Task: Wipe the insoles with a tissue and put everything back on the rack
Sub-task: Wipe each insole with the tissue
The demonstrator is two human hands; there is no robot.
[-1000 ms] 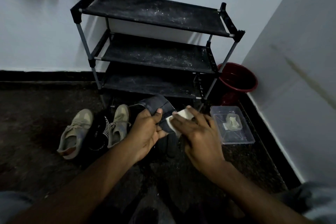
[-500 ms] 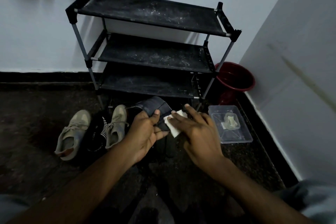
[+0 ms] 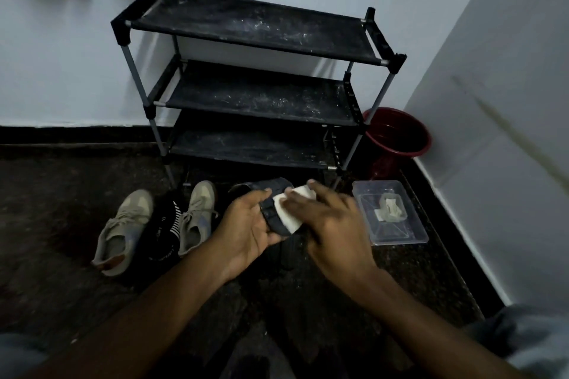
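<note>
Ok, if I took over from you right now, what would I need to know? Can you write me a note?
Left hand: grips the dark insole.
Right hand: fingers flat, pressing the white tissue on the insole.
Tan shoes: on the floor in front of the rack.
Done: wiping of this insole is under way.
Left: finish wiping, refit the insoles, then put everything on the rack; nothing is on it yet.
</note>
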